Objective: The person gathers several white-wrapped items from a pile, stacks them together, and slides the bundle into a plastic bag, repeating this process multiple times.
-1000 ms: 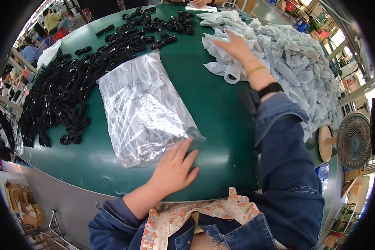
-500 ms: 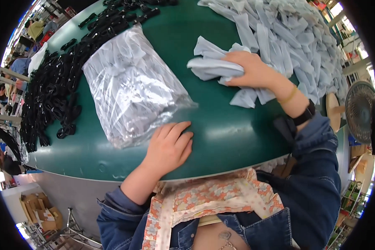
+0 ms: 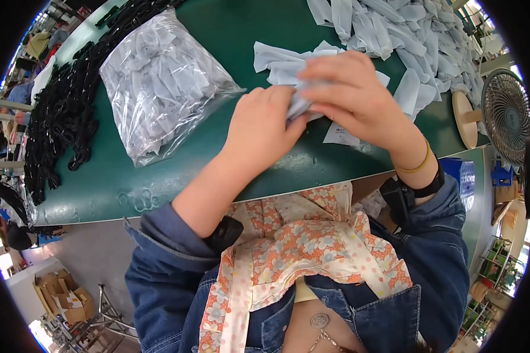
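My left hand is closed around one end of a small pale-grey frosted plastic packet, held just above the table. My right hand meets it from the other side, thumb and fingers around the packet, its fingertips smeared by motion. Between and behind the fingers much of the packet is hidden. Several more frosted packets lie loose just beyond my hands, and one with small dark print lies below my right hand. Left of my hands rests a large clear plastic bag filled with such packets.
A big heap of frosted packets covers the far right of the green table. Along the left side lies a pile of black bundled cables. A fan stands at the right edge, near a round wooden piece.
My left hand has risen from the table's near edge to grip the packet. My right hand has brought the packets nearer my left hand. The view has shifted somewhat.
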Action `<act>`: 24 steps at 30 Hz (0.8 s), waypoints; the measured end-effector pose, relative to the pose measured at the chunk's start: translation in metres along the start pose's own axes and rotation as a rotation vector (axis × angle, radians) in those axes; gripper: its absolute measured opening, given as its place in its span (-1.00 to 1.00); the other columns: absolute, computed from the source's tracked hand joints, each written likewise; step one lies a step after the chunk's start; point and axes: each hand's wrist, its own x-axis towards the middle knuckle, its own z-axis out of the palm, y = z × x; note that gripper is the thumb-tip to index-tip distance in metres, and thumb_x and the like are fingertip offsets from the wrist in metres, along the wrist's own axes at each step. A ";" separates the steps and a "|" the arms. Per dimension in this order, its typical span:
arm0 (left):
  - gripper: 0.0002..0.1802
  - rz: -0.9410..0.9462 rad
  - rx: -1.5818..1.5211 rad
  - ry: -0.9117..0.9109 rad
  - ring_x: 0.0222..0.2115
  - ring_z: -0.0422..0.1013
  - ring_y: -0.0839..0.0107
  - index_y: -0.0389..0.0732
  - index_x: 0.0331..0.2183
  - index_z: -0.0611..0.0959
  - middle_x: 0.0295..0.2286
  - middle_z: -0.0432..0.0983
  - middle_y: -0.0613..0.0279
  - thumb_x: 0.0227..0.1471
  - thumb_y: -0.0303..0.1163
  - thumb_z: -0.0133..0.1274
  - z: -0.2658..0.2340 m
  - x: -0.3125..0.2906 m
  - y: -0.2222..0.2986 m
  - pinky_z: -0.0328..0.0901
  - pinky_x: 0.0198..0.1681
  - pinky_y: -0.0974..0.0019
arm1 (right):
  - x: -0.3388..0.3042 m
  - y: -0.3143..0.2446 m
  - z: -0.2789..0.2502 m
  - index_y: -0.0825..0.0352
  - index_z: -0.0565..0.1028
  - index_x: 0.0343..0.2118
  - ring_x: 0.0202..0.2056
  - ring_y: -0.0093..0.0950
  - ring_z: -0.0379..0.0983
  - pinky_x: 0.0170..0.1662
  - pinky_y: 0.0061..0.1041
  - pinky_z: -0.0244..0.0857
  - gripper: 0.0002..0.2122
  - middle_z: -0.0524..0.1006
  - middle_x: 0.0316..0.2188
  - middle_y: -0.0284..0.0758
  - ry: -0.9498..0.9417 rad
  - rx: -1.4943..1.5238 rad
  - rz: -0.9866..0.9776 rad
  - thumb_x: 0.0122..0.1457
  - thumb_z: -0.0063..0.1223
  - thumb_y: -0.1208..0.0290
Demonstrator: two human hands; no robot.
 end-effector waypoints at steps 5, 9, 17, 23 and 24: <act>-0.82 -0.334 -0.430 0.188 -0.46 0.40 0.37 -0.26 -0.32 0.52 -0.48 0.47 0.19 -0.03 -0.45 0.10 -0.026 -0.028 -0.008 0.28 -0.37 0.33 | -0.014 -0.026 0.002 0.28 0.53 -0.21 -0.25 -0.29 0.43 -0.08 -0.33 0.24 -0.75 0.49 -0.23 -0.29 0.312 0.179 0.484 -0.01 0.20 0.44; -0.87 -0.412 -0.907 0.280 -0.44 0.36 0.53 -0.25 -0.31 0.50 -0.47 0.43 0.31 0.02 -0.51 0.03 -0.041 -0.054 -0.020 0.25 -0.36 0.40 | -0.011 -0.044 0.040 0.26 0.55 -0.22 -0.39 -0.27 0.40 -0.22 -0.30 0.25 -0.76 0.46 -0.33 -0.25 0.265 0.076 0.668 0.01 0.21 0.36; -0.65 -0.577 -1.055 0.228 -0.28 0.33 0.51 -0.25 -0.10 0.38 -0.29 0.39 0.24 0.01 -0.54 -0.03 -0.033 -0.072 -0.033 0.23 -0.20 0.39 | 0.002 -0.046 0.080 0.21 0.54 -0.30 -0.42 -0.24 0.39 -0.31 -0.28 0.18 -0.74 0.40 -0.44 -0.24 -0.071 -0.419 0.568 -0.04 0.25 0.23; -0.36 -0.537 -0.716 0.085 -0.31 0.37 0.30 -0.32 0.16 0.22 -0.26 0.37 0.26 -0.01 -0.53 -0.12 -0.032 -0.081 -0.033 0.26 -0.14 0.25 | -0.017 -0.049 0.068 0.22 0.49 -0.36 -0.44 -0.25 0.40 -0.30 -0.28 0.14 -0.75 0.41 -0.48 -0.23 -0.133 -0.546 0.520 -0.09 0.25 0.26; -0.36 -0.542 -0.716 0.089 -0.31 0.37 0.30 -0.32 0.16 0.22 -0.26 0.37 0.26 -0.01 -0.53 -0.12 -0.034 -0.080 -0.033 0.26 -0.14 0.25 | -0.018 -0.043 0.065 0.23 0.47 -0.36 -0.44 -0.25 0.41 -0.29 -0.28 0.16 -0.75 0.42 -0.47 -0.23 -0.142 -0.527 0.594 -0.09 0.24 0.29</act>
